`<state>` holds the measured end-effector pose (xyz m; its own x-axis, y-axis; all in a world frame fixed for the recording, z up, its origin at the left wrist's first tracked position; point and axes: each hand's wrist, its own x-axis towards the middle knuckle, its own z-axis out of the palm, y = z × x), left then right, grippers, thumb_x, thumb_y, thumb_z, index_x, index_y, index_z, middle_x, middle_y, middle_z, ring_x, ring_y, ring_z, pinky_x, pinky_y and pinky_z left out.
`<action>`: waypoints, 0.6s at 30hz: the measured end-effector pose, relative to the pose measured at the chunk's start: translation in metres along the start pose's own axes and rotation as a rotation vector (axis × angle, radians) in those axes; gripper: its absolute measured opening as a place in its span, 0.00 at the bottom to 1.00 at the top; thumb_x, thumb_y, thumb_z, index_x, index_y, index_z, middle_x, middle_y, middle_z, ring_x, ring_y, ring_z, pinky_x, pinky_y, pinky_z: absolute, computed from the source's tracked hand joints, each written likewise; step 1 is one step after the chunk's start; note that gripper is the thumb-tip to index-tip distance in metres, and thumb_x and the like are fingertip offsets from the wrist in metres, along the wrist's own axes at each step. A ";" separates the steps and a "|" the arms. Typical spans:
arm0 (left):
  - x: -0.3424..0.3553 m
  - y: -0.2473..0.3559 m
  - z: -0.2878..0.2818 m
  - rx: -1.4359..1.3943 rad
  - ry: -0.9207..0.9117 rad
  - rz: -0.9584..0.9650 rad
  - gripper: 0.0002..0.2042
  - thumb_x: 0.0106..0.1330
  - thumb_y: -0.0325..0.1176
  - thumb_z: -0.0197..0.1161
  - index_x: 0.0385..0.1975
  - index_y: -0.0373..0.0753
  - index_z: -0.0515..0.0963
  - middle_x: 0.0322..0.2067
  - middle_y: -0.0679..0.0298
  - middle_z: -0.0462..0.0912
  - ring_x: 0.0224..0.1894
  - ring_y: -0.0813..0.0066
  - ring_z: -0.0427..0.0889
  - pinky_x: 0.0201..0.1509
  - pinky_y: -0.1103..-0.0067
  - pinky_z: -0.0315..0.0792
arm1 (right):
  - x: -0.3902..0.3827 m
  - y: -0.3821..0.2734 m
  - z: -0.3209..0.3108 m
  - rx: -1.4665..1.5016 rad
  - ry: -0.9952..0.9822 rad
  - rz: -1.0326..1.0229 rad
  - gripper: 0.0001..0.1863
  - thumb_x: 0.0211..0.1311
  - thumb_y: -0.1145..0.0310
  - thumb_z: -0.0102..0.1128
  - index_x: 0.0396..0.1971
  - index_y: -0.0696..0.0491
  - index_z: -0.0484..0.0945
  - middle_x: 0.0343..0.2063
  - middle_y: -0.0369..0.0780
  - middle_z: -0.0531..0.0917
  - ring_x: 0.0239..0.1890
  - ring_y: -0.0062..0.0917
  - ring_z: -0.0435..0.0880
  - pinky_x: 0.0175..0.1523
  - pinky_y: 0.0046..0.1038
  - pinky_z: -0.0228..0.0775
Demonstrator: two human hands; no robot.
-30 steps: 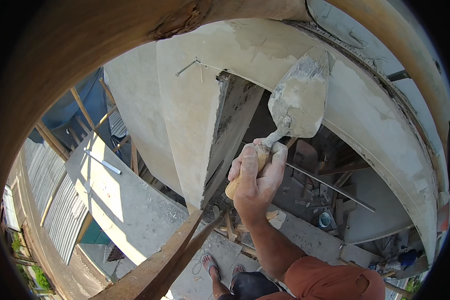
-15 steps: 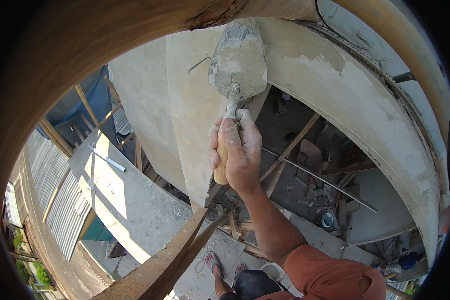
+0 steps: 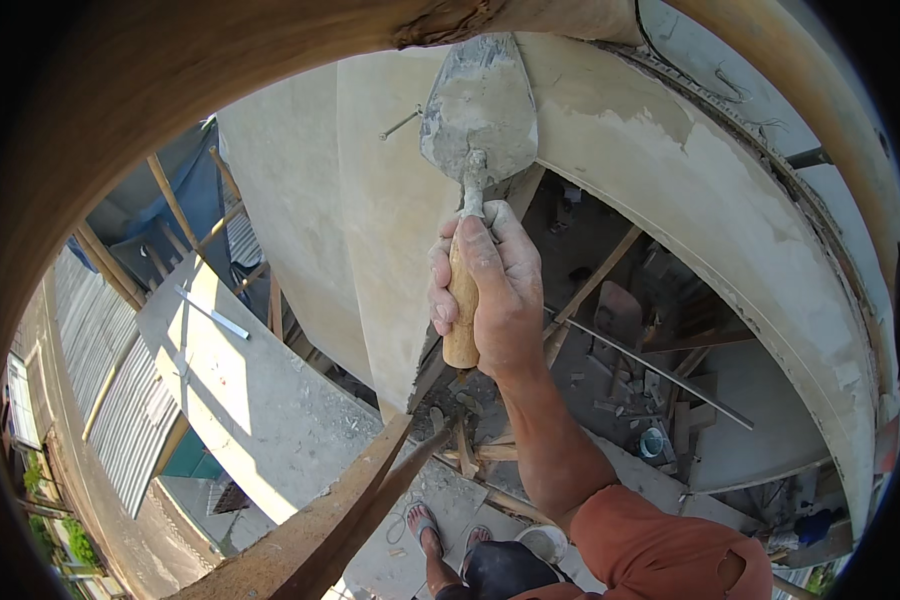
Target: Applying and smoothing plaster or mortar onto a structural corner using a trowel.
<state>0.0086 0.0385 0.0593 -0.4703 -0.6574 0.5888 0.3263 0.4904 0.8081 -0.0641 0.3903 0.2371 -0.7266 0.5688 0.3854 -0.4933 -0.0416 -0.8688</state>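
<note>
My right hand (image 3: 500,285) is closed around the wooden handle (image 3: 461,305) of a trowel, thumb along its top, with grey-white dust on the fingers. The trowel's blade (image 3: 478,105) points up and away, smeared with grey mortar. It lies over a pale plastered surface (image 3: 390,190); whether it touches that surface cannot be made out. Left of the blade a nail or bolt (image 3: 401,125) sticks out of the plaster. My left hand is out of the picture.
A plastered curved band (image 3: 730,210) arcs along the right around a dark opening with debris and a bucket (image 3: 653,442) below. Wooden beams (image 3: 300,520) cross near my feet. A thick rounded beam (image 3: 220,70) spans the top left. A metal strip (image 3: 213,312) lies on a lower ledge.
My right hand and the trowel handle have shifted slightly to the right, and the handle stands more upright in view. The blade has moved only a little. The grip is unchanged.
</note>
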 end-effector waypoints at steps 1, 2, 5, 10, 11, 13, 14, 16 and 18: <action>0.000 0.000 0.001 -0.002 0.002 0.000 0.64 0.50 0.69 0.66 0.66 0.18 0.39 0.64 0.30 0.50 0.67 0.44 0.59 0.70 0.55 0.61 | 0.003 -0.001 -0.001 0.030 0.005 0.020 0.13 0.75 0.59 0.46 0.39 0.55 0.67 0.22 0.37 0.73 0.14 0.15 0.70 0.17 0.19 0.65; -0.001 0.001 0.001 -0.004 0.003 0.000 0.64 0.50 0.69 0.66 0.66 0.18 0.39 0.64 0.30 0.50 0.67 0.44 0.59 0.70 0.55 0.61 | 0.003 -0.003 -0.001 0.030 0.004 0.017 0.13 0.75 0.59 0.46 0.39 0.55 0.67 0.22 0.37 0.73 0.14 0.15 0.70 0.17 0.19 0.65; -0.001 0.002 0.003 -0.009 0.004 0.002 0.64 0.50 0.69 0.66 0.66 0.18 0.39 0.64 0.30 0.50 0.67 0.44 0.60 0.70 0.55 0.61 | 0.000 -0.004 -0.002 0.095 -0.052 0.168 0.13 0.75 0.59 0.46 0.39 0.55 0.67 0.22 0.37 0.73 0.14 0.15 0.70 0.17 0.19 0.64; 0.002 0.002 0.003 -0.012 0.010 0.009 0.64 0.49 0.70 0.66 0.66 0.18 0.39 0.64 0.30 0.51 0.67 0.44 0.60 0.70 0.55 0.61 | -0.018 0.004 -0.004 0.007 -0.007 0.017 0.13 0.75 0.59 0.46 0.39 0.55 0.67 0.22 0.37 0.73 0.14 0.15 0.71 0.17 0.18 0.64; 0.003 0.002 0.003 -0.012 0.011 0.010 0.64 0.49 0.70 0.66 0.66 0.18 0.39 0.64 0.30 0.51 0.67 0.44 0.60 0.70 0.55 0.61 | -0.020 0.006 -0.008 0.006 -0.009 -0.002 0.13 0.75 0.59 0.46 0.40 0.55 0.67 0.22 0.37 0.73 0.14 0.15 0.71 0.17 0.18 0.64; 0.003 0.004 0.003 -0.013 0.011 0.012 0.64 0.49 0.70 0.66 0.66 0.18 0.39 0.64 0.30 0.51 0.67 0.44 0.60 0.70 0.55 0.61 | -0.018 0.011 -0.012 0.022 -0.005 0.009 0.13 0.75 0.59 0.46 0.40 0.55 0.67 0.22 0.37 0.73 0.14 0.15 0.71 0.17 0.18 0.64; 0.003 0.005 0.004 -0.014 0.009 0.012 0.64 0.49 0.70 0.66 0.66 0.18 0.39 0.64 0.30 0.51 0.67 0.44 0.60 0.70 0.55 0.61 | -0.016 0.012 -0.014 0.036 -0.001 0.021 0.13 0.75 0.59 0.46 0.40 0.55 0.66 0.22 0.37 0.73 0.14 0.15 0.71 0.17 0.19 0.64; 0.004 0.006 0.005 -0.018 0.005 0.014 0.64 0.49 0.70 0.66 0.66 0.18 0.39 0.64 0.30 0.51 0.67 0.44 0.60 0.70 0.55 0.61 | -0.010 0.013 -0.013 0.070 -0.010 0.075 0.12 0.75 0.60 0.46 0.39 0.55 0.66 0.22 0.36 0.73 0.15 0.15 0.70 0.18 0.18 0.63; 0.005 0.007 0.006 -0.022 0.000 0.015 0.64 0.49 0.70 0.66 0.66 0.18 0.39 0.64 0.30 0.51 0.66 0.44 0.60 0.70 0.55 0.61 | -0.009 0.012 -0.012 0.103 -0.018 0.128 0.12 0.75 0.61 0.47 0.38 0.55 0.65 0.22 0.36 0.72 0.15 0.14 0.69 0.18 0.17 0.62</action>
<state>0.0036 0.0420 0.0684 -0.4653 -0.6500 0.6008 0.3514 0.4874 0.7994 -0.0574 0.3943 0.2196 -0.7948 0.5385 0.2799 -0.4417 -0.1971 -0.8752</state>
